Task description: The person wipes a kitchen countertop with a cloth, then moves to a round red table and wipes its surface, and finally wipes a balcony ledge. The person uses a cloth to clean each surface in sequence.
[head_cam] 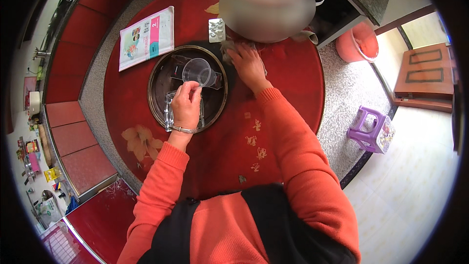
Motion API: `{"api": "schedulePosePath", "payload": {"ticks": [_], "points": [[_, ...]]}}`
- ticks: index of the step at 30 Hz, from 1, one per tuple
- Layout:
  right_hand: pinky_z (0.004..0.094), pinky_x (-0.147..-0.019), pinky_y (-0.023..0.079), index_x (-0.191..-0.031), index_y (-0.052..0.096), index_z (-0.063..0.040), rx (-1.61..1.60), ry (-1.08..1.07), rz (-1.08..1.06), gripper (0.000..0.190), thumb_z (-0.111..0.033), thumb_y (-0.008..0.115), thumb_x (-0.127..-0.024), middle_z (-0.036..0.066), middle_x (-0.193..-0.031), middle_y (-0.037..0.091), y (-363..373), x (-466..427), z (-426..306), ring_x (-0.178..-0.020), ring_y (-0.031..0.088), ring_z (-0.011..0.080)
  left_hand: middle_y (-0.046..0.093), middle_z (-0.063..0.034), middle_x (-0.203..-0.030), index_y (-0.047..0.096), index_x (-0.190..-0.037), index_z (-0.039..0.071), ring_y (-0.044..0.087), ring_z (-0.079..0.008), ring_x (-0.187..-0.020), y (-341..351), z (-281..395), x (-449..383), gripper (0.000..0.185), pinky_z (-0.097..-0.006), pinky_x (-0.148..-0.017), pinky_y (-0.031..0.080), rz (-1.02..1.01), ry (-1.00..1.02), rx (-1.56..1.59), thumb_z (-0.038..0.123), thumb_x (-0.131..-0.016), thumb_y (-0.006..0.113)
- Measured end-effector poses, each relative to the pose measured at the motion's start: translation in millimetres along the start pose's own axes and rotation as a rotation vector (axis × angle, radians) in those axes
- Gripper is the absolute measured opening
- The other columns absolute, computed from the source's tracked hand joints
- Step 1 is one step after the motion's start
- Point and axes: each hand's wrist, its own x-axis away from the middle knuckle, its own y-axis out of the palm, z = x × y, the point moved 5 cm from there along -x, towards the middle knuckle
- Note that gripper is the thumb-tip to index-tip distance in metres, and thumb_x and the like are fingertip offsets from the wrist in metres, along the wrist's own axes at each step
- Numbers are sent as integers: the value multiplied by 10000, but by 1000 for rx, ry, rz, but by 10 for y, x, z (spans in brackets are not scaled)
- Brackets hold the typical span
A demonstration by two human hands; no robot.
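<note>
My left hand [186, 108] pinches the rim of a clear plastic cup [196, 71], tilted above a round dark tray [157, 77] with a metal rim. Inside the tray, partly behind that hand, sits a clear glass dish [169, 112]. Other clear and dark pieces lie under the cup, too obscured to name. My right hand [247, 62] rests flat on a crumpled greyish cloth [228, 49], pressing it against the red round table [293, 80] just right of the tray. A silver blister pack [217, 30] lies beyond the cloth.
A printed booklet [146, 38] lies at the table's far left. A large blurred round shape [267, 7] covers the far edge. Red cabinets [80, 55] and a cluttered counter [40, 161] run along the left. On the right stand a pink bucket [351, 47] and a purple stool [370, 130].
</note>
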Motion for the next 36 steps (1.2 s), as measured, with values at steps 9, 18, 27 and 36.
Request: {"api": "schedulePosePath", "payload": {"ticks": [9,18,27,36], "points": [[509,-1094,393,-1282,606,-168,-152,-66,-309,430,-109,541,-861,147,-1402,524,-621,1726,-862,-1343,456,365,642,-87,-871,624,-1006,37,635,-192,-695,224,167,-27,130,-315,-635,521,-48,25,75,16,-884,664],[499,-1094,389,-1305,578,-143,-81,18,-287,466,-96,587,-841,144,-1436,490,-870,2015,-349,-1347,450,360,675,-71,-883,631,-1007,19,672,-146,-681,707,183,-218,103,-276,-638,539,-105,101,15,76,-924,654],[443,-1077,396,-1227,622,-158,134,258,106,356,-142,633,-871,116,-1335,568,-761,487,678,-1310,483,314,666,-67,-875,633,-1022,18,663,-139,-678,1013,131,-503,112,-267,-622,543,-112,106,36,78,-929,651],[474,-1036,447,-1125,671,-201,-40,-90,-294,320,-150,621,-813,82,-1251,586,-1142,1528,-100,-1253,528,312,675,-66,-882,627,-1091,31,660,-134,-686,1134,81,-606,167,-267,-657,551,-129,105,53,52,-926,638]]}}
